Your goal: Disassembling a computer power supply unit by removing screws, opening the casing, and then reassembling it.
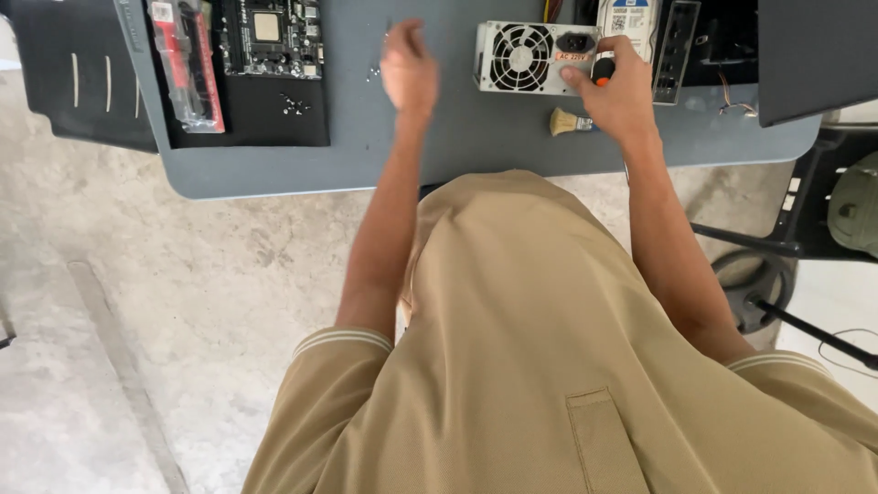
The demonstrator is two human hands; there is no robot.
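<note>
My right hand [617, 91] grips an orange-capped screwdriver [601, 69] against the power supply [526, 57] on the worktop [457, 146]. My left hand [409, 69] hovers open, blurred. Risk: slipping could knock loose screws [293, 105] away.

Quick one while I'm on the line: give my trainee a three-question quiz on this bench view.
1. True or false: the right hand rests against the power supply unit.
2. Which lies nearest the right wrist? A) motherboard B) small brush C) loose screws
3. Fill in: the left hand is raised over the grey ____.

Key: 1 true. 2 B, the small brush; the motherboard and loose screws lie far to the left. 3 table.
</note>
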